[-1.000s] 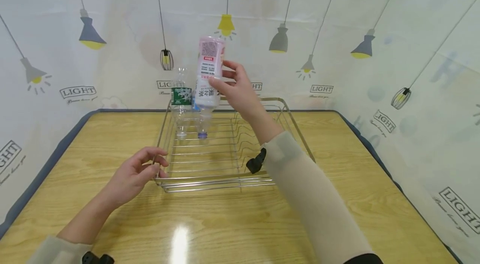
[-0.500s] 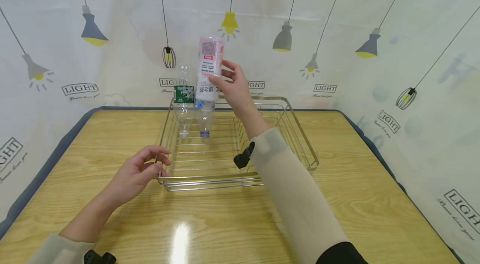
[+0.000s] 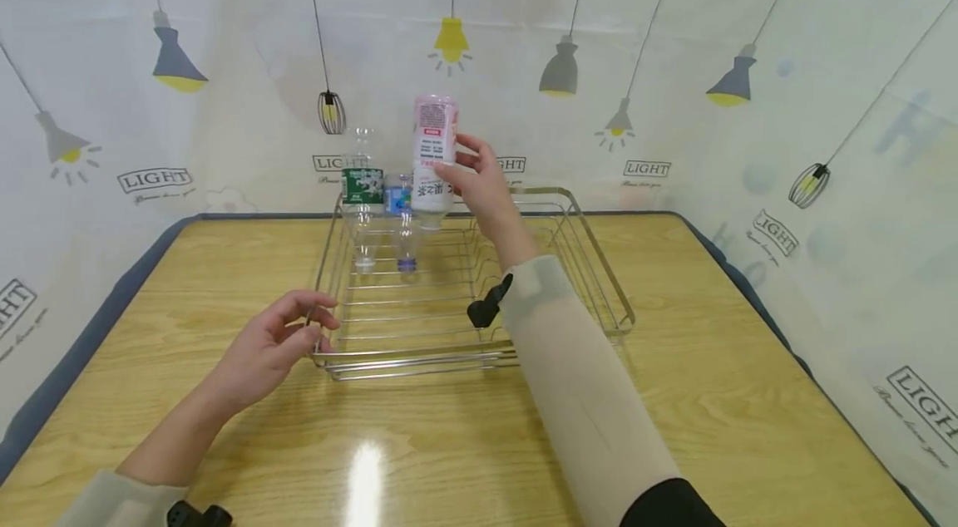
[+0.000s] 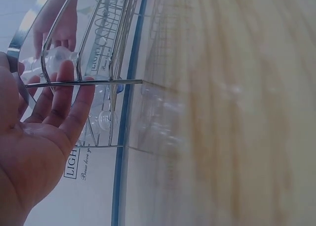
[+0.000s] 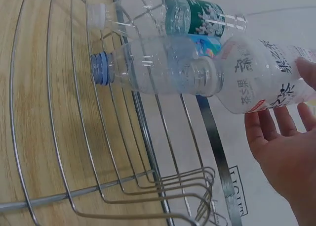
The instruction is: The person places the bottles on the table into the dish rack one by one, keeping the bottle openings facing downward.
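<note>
My right hand (image 3: 486, 182) holds an upside-down bottle (image 3: 432, 149) with a pink and white label, thumb on one side and fingers on the other. It hangs over the back of a wire dish rack (image 3: 419, 357), neck down. To its left, a clear bottle with a green label (image 3: 362, 186) and a blue-labelled bottle with a blue cap (image 5: 102, 67) stand upside down in the rack. In the right wrist view, the held bottle's neck (image 5: 210, 76) overlaps the blue-capped bottle. My left hand (image 3: 265, 348) grips the rack's near left corner, fingers behind the wires (image 4: 81, 81).
The rack stands on a wooden table (image 3: 449, 452). Wavy wire dividers (image 5: 197, 186) run along its middle. A printed cloth backdrop (image 3: 674, 53) with lamp drawings rises behind the table and along its sides.
The pink and white bottle has moved right and slightly down in my right hand, uncovering the blue label behind it. My left hand stays at the rack corner.
</note>
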{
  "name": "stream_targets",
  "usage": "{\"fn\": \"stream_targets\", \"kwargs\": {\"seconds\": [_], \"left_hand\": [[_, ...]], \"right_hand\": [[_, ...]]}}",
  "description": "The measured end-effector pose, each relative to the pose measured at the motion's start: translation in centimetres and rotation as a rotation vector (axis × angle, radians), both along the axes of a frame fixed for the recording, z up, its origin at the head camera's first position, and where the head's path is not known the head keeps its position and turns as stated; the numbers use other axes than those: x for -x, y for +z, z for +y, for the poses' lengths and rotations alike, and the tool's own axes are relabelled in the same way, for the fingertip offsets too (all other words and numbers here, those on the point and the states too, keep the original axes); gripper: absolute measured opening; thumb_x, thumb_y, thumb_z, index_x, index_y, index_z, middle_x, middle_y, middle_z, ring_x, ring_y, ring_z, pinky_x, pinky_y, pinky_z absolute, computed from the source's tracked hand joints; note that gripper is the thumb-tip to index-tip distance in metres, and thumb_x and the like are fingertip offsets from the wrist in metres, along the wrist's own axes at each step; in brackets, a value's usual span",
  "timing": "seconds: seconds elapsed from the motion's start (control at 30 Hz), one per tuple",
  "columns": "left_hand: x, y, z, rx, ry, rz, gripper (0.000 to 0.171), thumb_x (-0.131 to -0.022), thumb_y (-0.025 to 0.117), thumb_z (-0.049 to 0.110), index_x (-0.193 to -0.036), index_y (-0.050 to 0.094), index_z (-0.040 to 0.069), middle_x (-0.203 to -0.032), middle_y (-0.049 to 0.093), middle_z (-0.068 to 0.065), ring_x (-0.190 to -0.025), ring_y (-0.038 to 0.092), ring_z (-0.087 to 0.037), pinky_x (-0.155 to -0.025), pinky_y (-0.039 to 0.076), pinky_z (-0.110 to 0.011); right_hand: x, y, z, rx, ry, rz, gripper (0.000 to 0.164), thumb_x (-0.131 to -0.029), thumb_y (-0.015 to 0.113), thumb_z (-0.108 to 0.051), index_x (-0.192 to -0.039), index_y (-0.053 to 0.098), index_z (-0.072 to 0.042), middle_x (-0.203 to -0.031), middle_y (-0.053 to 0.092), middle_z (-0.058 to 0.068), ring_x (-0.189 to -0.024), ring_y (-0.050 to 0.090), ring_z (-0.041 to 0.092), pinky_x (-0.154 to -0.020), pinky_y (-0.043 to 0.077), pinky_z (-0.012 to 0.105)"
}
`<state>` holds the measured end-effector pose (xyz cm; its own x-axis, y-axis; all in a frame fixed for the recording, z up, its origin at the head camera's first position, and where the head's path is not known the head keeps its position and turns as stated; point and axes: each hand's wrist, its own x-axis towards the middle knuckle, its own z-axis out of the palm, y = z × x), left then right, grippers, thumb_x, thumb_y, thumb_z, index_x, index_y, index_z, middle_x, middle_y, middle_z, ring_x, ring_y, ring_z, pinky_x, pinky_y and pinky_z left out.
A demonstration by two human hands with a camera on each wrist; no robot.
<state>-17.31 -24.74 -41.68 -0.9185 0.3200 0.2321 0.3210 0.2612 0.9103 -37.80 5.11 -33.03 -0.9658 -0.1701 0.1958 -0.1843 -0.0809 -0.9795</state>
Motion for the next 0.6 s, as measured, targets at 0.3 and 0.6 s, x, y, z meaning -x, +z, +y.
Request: {"fn": "stream_targets", "kwargs": {"seconds": [0.3, 0.6], "left_hand": [[-0.1, -0.2, -0.1, -0.005, 0.001, -0.014, 0.034, -0.113, 0.051, 0.001, -0.147, 0.051, -0.006, -0.12, 0.066, -0.013, -0.093, 0.077, -0.017, -0.085, 0.065, -0.027], [0.0, 0.0, 0.0, -0.003, -0.004, -0.002, 0.032, -0.114, 0.051, 0.001, -0.145, 0.052, -0.004, -0.12, 0.066, -0.014, -0.093, 0.077, -0.016, -0.086, 0.065, -0.026]], "right_hand": [[0.4, -0.8, 1.0, -0.037, 0.018, -0.039, 0.071, -0.106, 0.072, -0.012, -0.167, 0.039, -0.024, -0.151, 0.061, 0.015, -0.132, 0.065, 0.027, -0.104, 0.055, 0.04], [0.5, -1.5, 1.4, -0.125, 0.028, -0.095, 0.072, -0.108, 0.068, -0.008, -0.17, 0.034, -0.026, -0.155, 0.055, 0.018, -0.136, 0.063, 0.034, -0.113, 0.057, 0.052]]}}
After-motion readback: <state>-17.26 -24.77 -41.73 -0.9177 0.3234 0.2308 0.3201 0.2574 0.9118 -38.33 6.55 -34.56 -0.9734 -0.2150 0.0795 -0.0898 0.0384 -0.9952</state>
